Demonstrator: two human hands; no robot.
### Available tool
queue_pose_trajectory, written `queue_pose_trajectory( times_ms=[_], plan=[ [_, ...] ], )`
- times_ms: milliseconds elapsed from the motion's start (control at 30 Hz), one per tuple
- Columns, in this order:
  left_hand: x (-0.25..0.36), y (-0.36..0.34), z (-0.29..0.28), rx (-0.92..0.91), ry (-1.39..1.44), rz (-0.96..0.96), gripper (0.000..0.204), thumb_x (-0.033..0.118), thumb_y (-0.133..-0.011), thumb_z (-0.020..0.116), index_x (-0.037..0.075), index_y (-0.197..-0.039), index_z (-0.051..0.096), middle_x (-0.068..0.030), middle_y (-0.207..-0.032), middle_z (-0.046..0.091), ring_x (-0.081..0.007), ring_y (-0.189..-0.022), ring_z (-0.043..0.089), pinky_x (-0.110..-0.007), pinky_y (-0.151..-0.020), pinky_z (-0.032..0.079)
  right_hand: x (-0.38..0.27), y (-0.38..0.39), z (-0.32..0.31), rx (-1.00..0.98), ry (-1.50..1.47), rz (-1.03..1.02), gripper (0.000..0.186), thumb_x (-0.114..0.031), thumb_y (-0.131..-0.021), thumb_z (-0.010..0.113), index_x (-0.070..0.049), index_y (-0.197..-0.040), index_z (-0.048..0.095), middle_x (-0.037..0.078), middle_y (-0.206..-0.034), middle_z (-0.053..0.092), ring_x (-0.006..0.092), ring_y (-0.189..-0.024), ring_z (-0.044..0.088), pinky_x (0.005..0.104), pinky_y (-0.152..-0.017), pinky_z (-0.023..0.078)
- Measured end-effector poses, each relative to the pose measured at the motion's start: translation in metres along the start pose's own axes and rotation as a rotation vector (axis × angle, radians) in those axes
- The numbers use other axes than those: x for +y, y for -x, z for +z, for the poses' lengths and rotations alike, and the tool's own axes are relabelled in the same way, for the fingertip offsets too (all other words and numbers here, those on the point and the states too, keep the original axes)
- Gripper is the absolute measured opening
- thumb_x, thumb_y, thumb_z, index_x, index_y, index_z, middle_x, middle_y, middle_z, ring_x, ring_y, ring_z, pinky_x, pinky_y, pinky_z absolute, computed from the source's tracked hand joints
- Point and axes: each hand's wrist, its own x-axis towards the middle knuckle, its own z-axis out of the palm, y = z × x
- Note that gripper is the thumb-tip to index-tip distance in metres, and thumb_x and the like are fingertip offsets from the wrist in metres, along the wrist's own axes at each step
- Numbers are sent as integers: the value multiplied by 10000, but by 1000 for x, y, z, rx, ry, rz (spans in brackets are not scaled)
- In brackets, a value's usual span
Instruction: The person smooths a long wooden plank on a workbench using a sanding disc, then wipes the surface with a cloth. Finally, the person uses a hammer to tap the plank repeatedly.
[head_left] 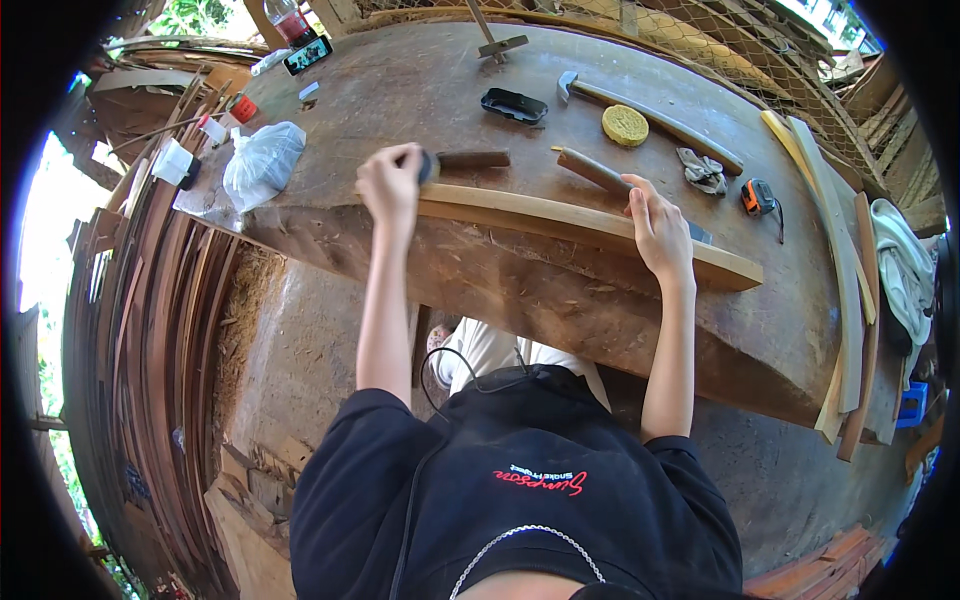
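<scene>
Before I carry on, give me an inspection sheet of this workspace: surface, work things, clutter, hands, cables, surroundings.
Surface: brown worktable, scuffed, pale flecks near its front edge.
Work things: long wooden strip along the near edge; two brown handles behind it.
Clutter: hammer, tape measure, yellow disc, crumpled cloth, black case, plastic bag.
Hands: left hand at the strip's left end, beside a dark round thing; right hand over its right part; grips unclear.
Cables: thin black cord at the person's waist, purpose unclear.
Surroundings: stacked wooden lengths at left; wire mesh beyond the table.
</scene>
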Motion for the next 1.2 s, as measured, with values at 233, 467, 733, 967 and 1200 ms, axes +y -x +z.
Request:
queue_pose_trajectory(
  times_ms=[233,467,733,967,1200],
  plan=[
    [43,35,22,-22,150,9,153,171,-827,689,48,-897,748,-109,-897,725,-231,-838,695,-307,-760,507,-6,-1,3,21,9,13,416,-427,-994,331,-150,-1187,574,189,-919,661,373,-938,620,449,-818,459],
    [107,93,36,-234,398,205,129,127,-819,696,40,-907,733,-117,-943,715,-223,-885,690,-299,-799,511,0,-1,1,1,29,18,412,-419,-995,333,-144,-1186,575,196,-918,662,377,-940,620,454,-819,456],
    [-38,-5,-24,154,-191,-60,189,261,-816,685,95,-871,757,-116,-892,718,-286,-839,690,-364,-774,512,-6,0,1,10,-43,2,429,-423,-1000,318,-138,-1190,575,191,-937,669,377,-959,619,448,-833,458],
    [69,51,26,-55,137,-57,157,177,-810,702,48,-888,744,-125,-897,717,-231,-825,689,-321,-752,505,-3,-4,-1,2,-68,24,429,-423,-998,332,-133,-1200,575,201,-1000,664,379,-986,616,439,-847,460],
    [146,100,61,-256,515,112,213,169,-918,569,13,-943,712,-157,-920,696,-285,-835,678,-339,-755,510,-22,-1,1,119,-442,-180,411,-332,-976,480,-42,-1259,549,206,-1169,626,348,-1102,597,388,-940,449]
  ],
)
